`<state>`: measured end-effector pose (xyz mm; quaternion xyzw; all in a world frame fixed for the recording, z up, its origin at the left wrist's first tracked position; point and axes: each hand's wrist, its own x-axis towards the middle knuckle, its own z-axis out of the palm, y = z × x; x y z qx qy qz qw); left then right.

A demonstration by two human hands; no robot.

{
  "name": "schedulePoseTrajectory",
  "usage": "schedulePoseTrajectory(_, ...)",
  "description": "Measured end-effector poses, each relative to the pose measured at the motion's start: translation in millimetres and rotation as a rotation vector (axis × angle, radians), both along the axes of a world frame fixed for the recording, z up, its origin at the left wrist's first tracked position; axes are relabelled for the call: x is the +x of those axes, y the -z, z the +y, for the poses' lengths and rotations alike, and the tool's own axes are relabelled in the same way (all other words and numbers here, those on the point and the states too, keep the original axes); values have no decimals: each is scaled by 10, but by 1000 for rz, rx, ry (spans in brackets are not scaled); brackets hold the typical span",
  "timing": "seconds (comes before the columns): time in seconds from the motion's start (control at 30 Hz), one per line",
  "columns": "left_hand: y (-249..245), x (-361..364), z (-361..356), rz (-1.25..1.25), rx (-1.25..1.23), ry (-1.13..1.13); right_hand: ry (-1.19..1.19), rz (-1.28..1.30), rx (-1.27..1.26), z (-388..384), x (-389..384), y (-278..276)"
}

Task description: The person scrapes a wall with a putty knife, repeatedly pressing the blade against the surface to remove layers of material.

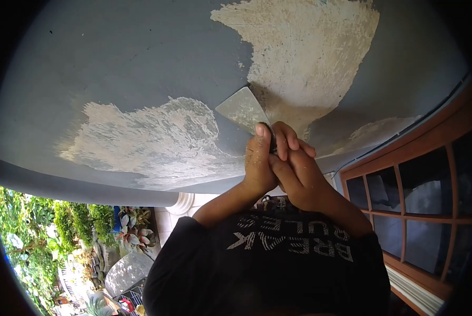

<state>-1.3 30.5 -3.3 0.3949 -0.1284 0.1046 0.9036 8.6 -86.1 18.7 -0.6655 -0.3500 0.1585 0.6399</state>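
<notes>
A scraper with a wide, dusty metal blade (pixel 244 109) lies against the grey painted surface (pixel 157 63) overhead. Its blade edge points to the upper left, between two rough, pale patches where the paint is off. My left hand (pixel 259 166) is closed on the scraper's dark handle, its dusty thumb pressed near the base of the blade. My right hand (pixel 299 176) is closed around the lower end of the handle, pressed against my left hand. The fingers of both hands overlap and hide most of the handle.
One pale bare patch (pixel 151 142) spreads to the left, and another (pixel 310 58) reaches the top. A brown-framed window (pixel 402 210) stands at the right. Plants (pixel 78 226) and a white column top (pixel 182 203) are at the lower left. A dark cable runs above the window.
</notes>
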Motion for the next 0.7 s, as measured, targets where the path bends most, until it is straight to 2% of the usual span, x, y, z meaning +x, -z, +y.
schedulePoseTrajectory(0.13,-134,-76,-69,18,111,141,23,-56,4,-114,-104,12)
schedulePoseTrajectory(0.17,-129,-60,-99,34,144,173,27,119,-8,-180,-144,13)
schedulePoseTrajectory(0.27,-138,-52,-90,39,189,210,40,236,-33,-180,-177,-53)
schedulePoseTrajectory(0.4,-189,-115,13,6,241,186,95,64,-35,-95,-173,4)
schedulePoseTrajectory(0.53,-182,-73,-132,60,170,177,4,402,-25,-236,-155,-121)
schedulePoseTrajectory(0.57,-169,-72,-144,47,219,171,23,406,10,-249,-170,-68)
schedulePoseTrajectory(0.63,-100,-86,-112,56,161,152,45,273,31,-151,-152,40)
schedulePoseTrajectory(0.7,-86,-76,-75,41,117,172,41,245,32,-112,-184,-41)
